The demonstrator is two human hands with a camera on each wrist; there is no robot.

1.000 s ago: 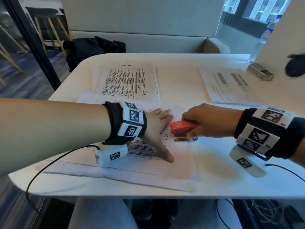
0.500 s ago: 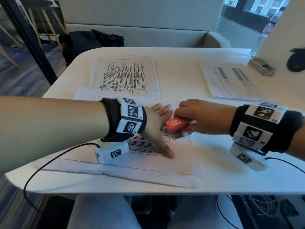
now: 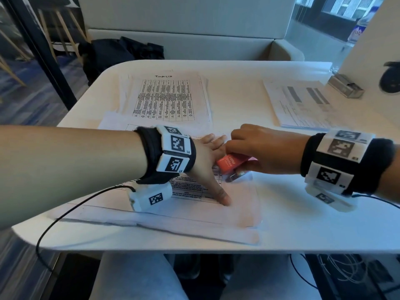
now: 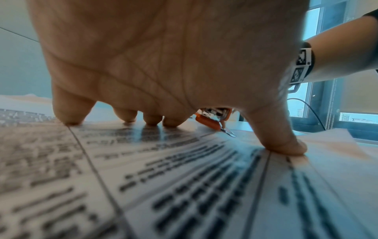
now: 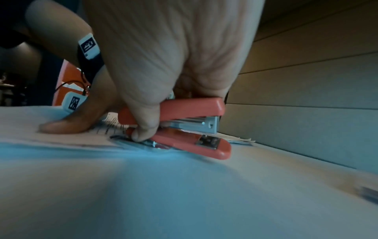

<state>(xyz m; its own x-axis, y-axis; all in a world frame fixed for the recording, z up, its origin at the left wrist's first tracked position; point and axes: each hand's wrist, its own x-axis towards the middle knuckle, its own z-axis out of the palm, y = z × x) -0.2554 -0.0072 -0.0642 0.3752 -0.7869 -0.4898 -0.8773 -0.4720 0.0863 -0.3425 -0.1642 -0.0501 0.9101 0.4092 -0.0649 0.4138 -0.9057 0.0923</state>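
A red stapler (image 3: 232,163) (image 5: 190,127) sits at the far right corner of a stack of printed sheets (image 3: 194,187) (image 4: 184,177) on the white table (image 3: 303,224). My right hand (image 3: 259,150) (image 5: 163,72) grips the stapler, fingers over its top and thumb at its side. The paper's corner lies between the stapler's two arms. My left hand (image 3: 210,161) (image 4: 163,64) presses flat on the sheets beside the stapler, fingers spread and thumb (image 3: 223,198) stretched toward me.
A printed table sheet (image 3: 166,98) lies further back on the table, and another paper stack (image 3: 307,105) lies at the right. A small clear box (image 3: 345,85) stands near the right wall. A dark bag (image 3: 121,53) rests on the sofa behind. Cables hang off the near edge.
The right hand has shifted the stapler slightly left and further onto the paper's corner. The left hand has stayed pressed on the sheets.
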